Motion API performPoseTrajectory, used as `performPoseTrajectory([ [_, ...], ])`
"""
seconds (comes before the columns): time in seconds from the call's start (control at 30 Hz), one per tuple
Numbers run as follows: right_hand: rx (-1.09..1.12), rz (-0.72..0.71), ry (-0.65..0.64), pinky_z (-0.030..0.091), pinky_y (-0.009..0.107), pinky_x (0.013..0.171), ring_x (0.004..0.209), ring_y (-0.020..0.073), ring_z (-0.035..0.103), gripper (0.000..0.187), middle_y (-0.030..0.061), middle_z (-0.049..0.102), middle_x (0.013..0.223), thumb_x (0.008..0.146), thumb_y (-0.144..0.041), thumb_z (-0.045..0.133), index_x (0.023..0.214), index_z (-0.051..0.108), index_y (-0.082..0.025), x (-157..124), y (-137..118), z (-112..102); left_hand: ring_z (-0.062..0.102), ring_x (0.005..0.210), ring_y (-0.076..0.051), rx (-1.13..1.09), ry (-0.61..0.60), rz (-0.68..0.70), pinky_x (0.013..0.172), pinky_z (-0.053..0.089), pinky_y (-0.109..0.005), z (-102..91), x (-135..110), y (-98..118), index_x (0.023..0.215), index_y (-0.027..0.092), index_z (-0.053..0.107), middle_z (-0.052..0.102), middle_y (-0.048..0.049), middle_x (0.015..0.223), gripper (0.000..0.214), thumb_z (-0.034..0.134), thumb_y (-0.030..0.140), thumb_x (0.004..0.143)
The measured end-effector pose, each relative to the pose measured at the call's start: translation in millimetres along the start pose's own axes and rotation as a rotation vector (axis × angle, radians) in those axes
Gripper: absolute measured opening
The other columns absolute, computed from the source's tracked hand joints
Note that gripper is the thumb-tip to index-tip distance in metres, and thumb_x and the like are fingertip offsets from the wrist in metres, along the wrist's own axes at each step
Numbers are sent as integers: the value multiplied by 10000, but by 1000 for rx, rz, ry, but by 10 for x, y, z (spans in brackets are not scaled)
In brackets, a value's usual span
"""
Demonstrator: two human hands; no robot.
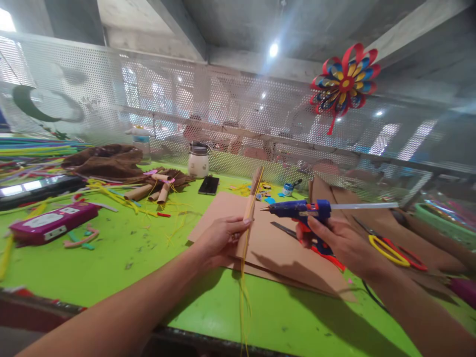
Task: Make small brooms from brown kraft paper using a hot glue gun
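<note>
My left hand (222,240) is closed around a rolled brown paper tube (250,203) held upright, with yellow strips (243,297) hanging from its lower end. My right hand (344,243) grips a blue hot glue gun (305,210) with a clear glue stick out the back; its nozzle points left, just short of the tube's upper part. Both hands hover over a brown cardboard sheet (275,248) on the green table (122,253).
Yellow-and-red scissors (394,248) lie right of my right hand. Further off lie more paper rolls (156,191), a black phone (208,185), a white jar (198,159), a pink case (52,221) and coloured straws (33,148). A paper pinwheel (345,82) hangs on the mesh wall.
</note>
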State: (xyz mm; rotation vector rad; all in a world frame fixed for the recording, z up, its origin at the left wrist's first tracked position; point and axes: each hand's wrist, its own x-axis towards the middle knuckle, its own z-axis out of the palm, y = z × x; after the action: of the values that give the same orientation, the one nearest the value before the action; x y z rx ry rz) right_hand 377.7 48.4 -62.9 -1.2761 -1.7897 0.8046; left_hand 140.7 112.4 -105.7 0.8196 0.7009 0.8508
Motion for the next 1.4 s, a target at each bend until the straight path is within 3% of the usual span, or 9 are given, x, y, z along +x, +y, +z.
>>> performPoseTrajectory([
  [0.37,-149,-12,65,421,261,580,617,132,525,460,23,559,677,920,-565,394,768,588,-176,35,287,133,520,472,-91,88,6,-43,477,384,-205,-17,-1,-36,906,147,672,596,14,580,231,735,216,695],
  [0.8,-174,-16,101,424,269,566,608,140,502,442,22,541,661,914,-558,402,716,557,-194,-5,243,169,614,562,-130,100,12,-76,537,447,-241,-9,0,-41,931,149,675,684,-39,734,286,761,220,668],
  [1.2,-163,-13,90,402,259,546,598,139,490,461,19,533,660,909,-584,392,725,544,-189,-27,271,183,551,487,-99,95,19,-54,528,452,-229,12,-8,-37,876,149,698,605,12,566,137,684,162,741],
  [1.4,-217,-37,115,400,266,549,585,140,492,470,18,541,640,910,-575,394,675,540,-195,-45,242,189,536,481,-88,105,7,-26,524,454,-221,-10,16,-45,873,143,710,626,-1,598,154,707,168,722],
])
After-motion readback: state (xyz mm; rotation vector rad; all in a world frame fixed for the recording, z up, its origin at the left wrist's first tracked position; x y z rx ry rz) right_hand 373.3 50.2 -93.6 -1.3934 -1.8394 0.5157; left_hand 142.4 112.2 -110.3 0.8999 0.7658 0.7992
